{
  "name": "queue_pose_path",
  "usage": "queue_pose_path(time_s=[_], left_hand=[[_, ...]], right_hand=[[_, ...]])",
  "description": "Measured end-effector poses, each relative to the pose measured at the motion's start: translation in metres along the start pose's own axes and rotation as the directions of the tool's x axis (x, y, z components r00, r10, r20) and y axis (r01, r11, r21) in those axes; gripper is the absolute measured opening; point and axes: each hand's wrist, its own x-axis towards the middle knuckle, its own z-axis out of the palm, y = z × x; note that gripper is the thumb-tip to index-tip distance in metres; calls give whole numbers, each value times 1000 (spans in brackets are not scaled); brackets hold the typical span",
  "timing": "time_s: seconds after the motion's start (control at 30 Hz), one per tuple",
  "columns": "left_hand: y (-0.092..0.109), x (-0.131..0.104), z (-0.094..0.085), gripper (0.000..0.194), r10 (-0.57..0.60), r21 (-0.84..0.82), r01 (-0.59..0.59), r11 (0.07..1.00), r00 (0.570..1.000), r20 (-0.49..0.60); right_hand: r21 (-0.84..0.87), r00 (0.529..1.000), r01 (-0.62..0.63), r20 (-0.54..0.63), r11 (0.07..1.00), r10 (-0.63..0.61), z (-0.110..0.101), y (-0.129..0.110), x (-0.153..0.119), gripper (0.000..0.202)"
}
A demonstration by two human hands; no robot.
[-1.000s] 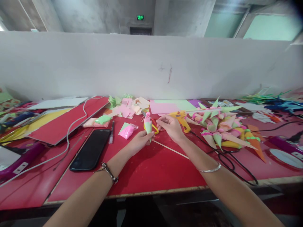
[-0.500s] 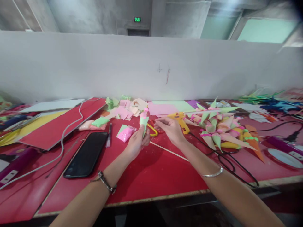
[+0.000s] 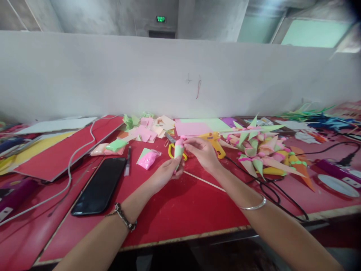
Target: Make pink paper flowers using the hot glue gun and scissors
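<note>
My left hand [image 3: 167,170] is wrapped round a small rolled paper cone [image 3: 178,149], pale green with pink clay [image 3: 179,141] at its upper end. The cone is held nearly upright above the red table. At that pink end my right hand [image 3: 201,150] has its fingertips pressed together, touching or almost touching the clay; anything between them is too small to make out. Behind the cone lie scissors [image 3: 170,151] with yellow handles, partly covered. A bag of pink clay [image 3: 148,159] sits left of my left hand, and a yellow glue gun [image 3: 216,143] lies just beyond my right hand.
Finished paper cones [image 3: 261,152] are heaped at the right, near a black cord [image 3: 270,188] and a round dish [image 3: 338,185]. A phone [image 3: 100,186], a pen [image 3: 128,162] and a red board [image 3: 67,148] lie left. Paper scraps [image 3: 146,130] sit at the back.
My left hand has moved slightly right and turned the cone, bringing its pink end to my right fingertips. The scissors' handles show more now. The view has shifted a little.
</note>
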Motion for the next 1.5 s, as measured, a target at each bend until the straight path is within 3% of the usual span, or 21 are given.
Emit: queue_pose_path(time_s=[0.17,0.47,1.2,1.5], left_hand=[[0,0,0,30,-7,-89,11,996,999,46],[4,-1,2,27,-24,-153,26,988,1000,15],[5,-2,-3,28,-37,-168,45,985,998,52],[2,-1,-5,28,-29,-156,40,987,997,72]], right_hand=[[-11,996,70,52,997,-69,0,1,-1,7],[-60,990,135,50,989,-132,0,3,-1,5],[-43,1000,-4,12,999,4,3,-2,-3,13],[66,999,-31,36,997,29,7,-5,-5,13]])
